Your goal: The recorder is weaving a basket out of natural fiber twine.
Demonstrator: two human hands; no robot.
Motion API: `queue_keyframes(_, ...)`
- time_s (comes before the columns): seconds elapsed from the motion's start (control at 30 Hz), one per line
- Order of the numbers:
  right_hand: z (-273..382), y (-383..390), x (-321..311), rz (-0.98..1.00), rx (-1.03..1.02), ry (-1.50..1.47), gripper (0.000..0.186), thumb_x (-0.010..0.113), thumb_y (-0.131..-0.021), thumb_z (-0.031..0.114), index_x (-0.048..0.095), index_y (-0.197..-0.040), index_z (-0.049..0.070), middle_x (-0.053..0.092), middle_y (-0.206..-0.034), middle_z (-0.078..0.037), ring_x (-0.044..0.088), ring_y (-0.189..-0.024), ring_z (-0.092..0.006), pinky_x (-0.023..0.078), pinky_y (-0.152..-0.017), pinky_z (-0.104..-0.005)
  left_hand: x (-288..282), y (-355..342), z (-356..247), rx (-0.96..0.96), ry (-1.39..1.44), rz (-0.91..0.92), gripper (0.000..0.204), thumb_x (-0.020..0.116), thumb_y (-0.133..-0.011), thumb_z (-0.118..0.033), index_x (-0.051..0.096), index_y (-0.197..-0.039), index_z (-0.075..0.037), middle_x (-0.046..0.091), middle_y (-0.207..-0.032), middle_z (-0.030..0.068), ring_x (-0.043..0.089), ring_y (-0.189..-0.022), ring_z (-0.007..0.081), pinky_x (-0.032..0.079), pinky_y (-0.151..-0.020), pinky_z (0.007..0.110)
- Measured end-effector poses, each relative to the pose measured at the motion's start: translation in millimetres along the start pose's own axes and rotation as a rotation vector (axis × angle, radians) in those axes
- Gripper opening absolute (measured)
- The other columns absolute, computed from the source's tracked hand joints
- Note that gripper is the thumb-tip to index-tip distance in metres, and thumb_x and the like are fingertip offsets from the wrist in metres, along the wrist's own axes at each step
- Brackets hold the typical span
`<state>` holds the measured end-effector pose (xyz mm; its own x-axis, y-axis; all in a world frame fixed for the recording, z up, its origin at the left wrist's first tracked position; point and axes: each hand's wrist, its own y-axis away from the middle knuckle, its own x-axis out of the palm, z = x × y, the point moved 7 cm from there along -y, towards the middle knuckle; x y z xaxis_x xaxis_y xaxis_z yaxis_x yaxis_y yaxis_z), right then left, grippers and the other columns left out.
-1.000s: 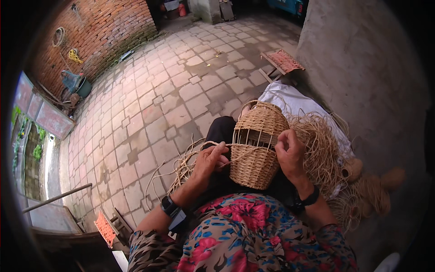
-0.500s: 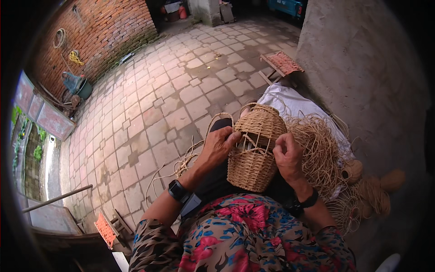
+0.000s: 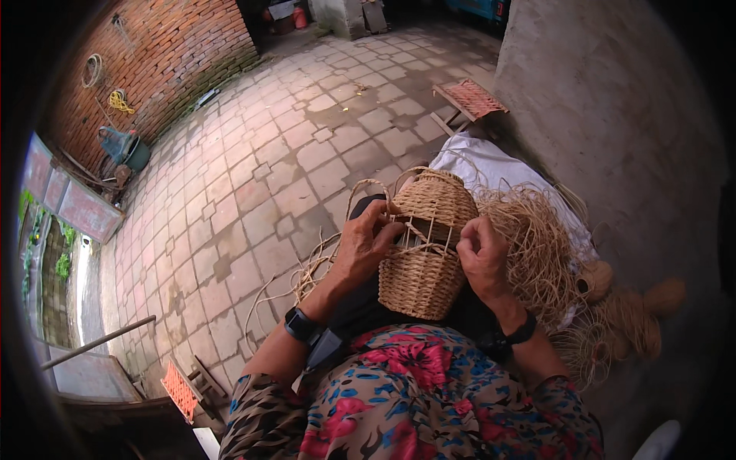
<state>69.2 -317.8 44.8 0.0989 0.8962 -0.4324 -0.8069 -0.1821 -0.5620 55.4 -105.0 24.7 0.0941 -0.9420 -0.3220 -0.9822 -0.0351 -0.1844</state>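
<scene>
A tan wicker basket (image 3: pixel 420 285) rests on my lap, woven of twisted cord in two bands. Bare upright stakes cross the gap between its lower band and the upper band (image 3: pixel 435 198). At the gap's left edge, the thumb and fingers of my left hand (image 3: pixel 366 244) are closed on the basket's cords. My right hand (image 3: pixel 484 257) is pinched closed at the right side of the gap; whatever its fingertips hold is hidden. A cord loop (image 3: pixel 369 182) rises behind my left hand.
To the right, a heap of loose cord (image 3: pixel 529 249) lies on a white sack (image 3: pixel 479 161), with cord spools (image 3: pixel 594 280) near it. A low stool (image 3: pixel 471 100) stands beside the grey wall (image 3: pixel 613 130). Another orange-topped stool (image 3: pixel 180 391) is at lower left, on paving (image 3: pixel 245 192).
The left fingers have shifted and bent closer over the gap's left edge. My right hand stays closed beside the basket. The whole view has moved slightly.
</scene>
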Motion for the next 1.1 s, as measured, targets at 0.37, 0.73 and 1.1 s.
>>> queue_keyframes(0.37,3,-9,21,0.013,-0.051,-0.025,0.018,0.059,-0.075,-0.006,0.052,-0.085,0.006,0.057,-0.064,-0.012,0.063,-0.057,-0.0295,0.048,-0.051,-0.0354,-13,7,32,-0.03,-0.017,-0.188,0.02,0.065,-0.086,-0.013,0.054,-0.099,-0.003,0.058,-0.074,0.0042,0.056,-0.067,0.0132,0.047,-0.062,0.03)
queue_keyframes(0.73,-1,-8,22,0.016,-0.049,0.012,0.017,0.058,-0.075,-0.006,0.052,-0.085,0.006,0.057,-0.065,-0.012,0.063,-0.061,-0.0322,0.05,-0.053,-0.0373,-38,14,33,-0.16,0.185,-0.21,0.021,0.055,-0.096,-0.021,0.06,-0.103,-0.002,0.055,-0.076,0.0012,0.052,-0.071,0.0098,0.045,-0.067,0.025)
queue_keyframes(1.1,-4,-9,24,0.005,-0.069,0.03,0.016,0.057,-0.076,-0.005,0.052,-0.084,0.007,0.057,-0.064,-0.012,0.063,-0.06,-0.0328,0.049,-0.053,-0.0384,-4,1,7,0.026,-0.331,-0.013,0.014,0.056,-0.089,-0.014,0.062,-0.095,-0.002,0.063,-0.074,0.0134,0.061,-0.068,0.0156,0.047,-0.064,0.03)
